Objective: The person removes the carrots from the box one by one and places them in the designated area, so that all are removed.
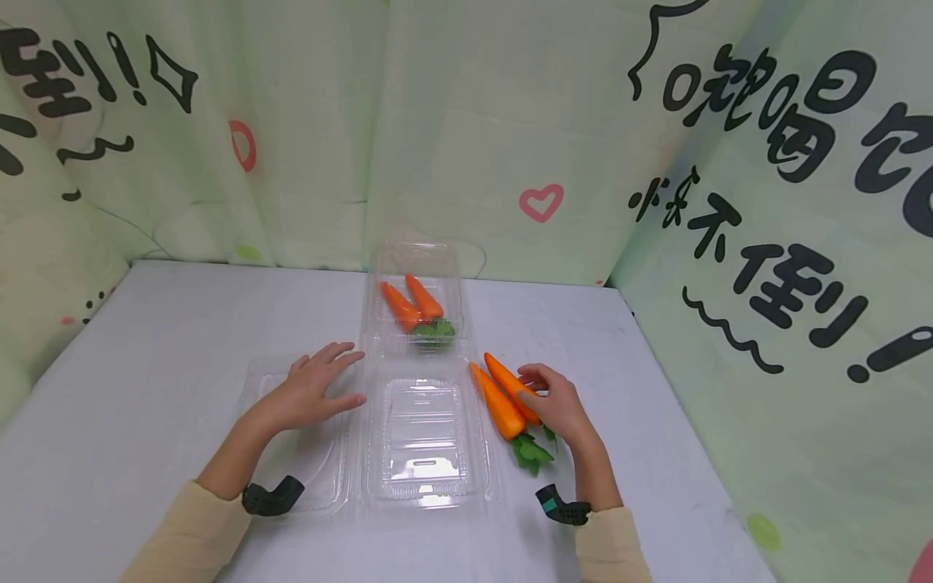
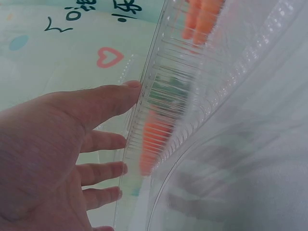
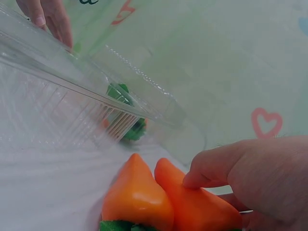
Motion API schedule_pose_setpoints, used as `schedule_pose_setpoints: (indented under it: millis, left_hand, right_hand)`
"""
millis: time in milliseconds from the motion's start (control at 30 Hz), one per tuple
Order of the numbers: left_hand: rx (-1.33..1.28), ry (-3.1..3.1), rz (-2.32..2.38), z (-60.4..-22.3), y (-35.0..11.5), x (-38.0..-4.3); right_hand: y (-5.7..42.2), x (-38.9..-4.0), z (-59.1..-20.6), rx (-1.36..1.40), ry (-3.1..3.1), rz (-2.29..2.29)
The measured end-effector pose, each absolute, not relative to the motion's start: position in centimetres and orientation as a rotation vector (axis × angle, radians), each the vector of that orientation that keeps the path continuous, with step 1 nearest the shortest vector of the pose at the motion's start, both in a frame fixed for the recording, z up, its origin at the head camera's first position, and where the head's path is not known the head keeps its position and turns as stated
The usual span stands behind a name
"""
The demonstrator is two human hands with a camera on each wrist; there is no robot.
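Right of the clear box (image 1: 421, 433), right hand (image 1: 560, 402) pinches outer carrot (image 1: 506, 381) between fingers; left of it, left hand (image 1: 309, 395), fingers apart. Level lift likely best, clearing the box.

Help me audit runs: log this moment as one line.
left hand: beside clear container; right hand: pinching rightmost carrot; farther carrots: seen through clear plastic

Black "不倒!" (image 1: 793, 291) on green curtain (image 1: 765, 453); other characters (image 1: 802, 144) unclear.

Two carrots (image 1: 500, 405) lie right of a container (image 1: 423, 437).
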State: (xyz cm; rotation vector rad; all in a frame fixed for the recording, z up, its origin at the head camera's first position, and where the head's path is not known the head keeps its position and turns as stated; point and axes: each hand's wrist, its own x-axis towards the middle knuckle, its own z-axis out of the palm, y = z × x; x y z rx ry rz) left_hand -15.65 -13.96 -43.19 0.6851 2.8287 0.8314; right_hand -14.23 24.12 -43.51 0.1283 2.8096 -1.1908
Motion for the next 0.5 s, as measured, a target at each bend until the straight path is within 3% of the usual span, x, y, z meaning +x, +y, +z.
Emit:
schedule_pose_setpoints:
  millis: [500]
  left_hand:
    - [0.690, 2.826, 0.833, -43.26, -14.14, -15.78]
  right_hand:
    - [24.04, -14.37, -44.13, 0.121, 2.810, -1.159]
